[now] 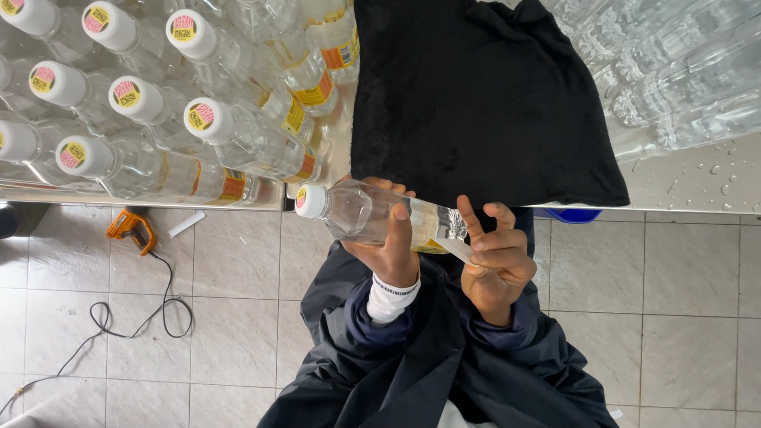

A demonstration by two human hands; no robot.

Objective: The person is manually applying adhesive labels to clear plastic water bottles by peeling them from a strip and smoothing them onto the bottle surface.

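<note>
Fingers of the left hand point(390, 252) wrap round the middle of a clear plastic bottle point(372, 214), a firm closed grip, and the bottle lies on its side in mid-air, white cap point(311, 201) pointing left, just off the edge of the metal surface point(690, 186). Right hand point(495, 254) now: half open, thumb and forefinger pinching the loose end of a label strip point(453, 250) at the bottle's base end, other fingers splayed.

Risk number one, as I read it: that strip goes on crooked. The bottle is round and slick, held by one hand only, so any roll under the left fingers skews the label or traps a crease. Water beads point(725, 170) sit on the surface at right; damp fingertips or a damp bottle wall could stop the label bonding.

Risk two: a drop. Nothing sits beneath the bottle but dark jacket point(412, 357) and tiled floor point(238, 317). A slip means a fall.

Further out, a black cloth point(476, 103) covers the surface straight ahead. Left of it, capped, labelled bottles point(198, 119) lie stacked on their sides; a careless elbow might roll them. Bare clear bottles point(674, 71) crowd the right. On the floor at left, an orange tool point(132, 228) and its trailing black cable point(135, 317) look like a trip hazard.
</note>
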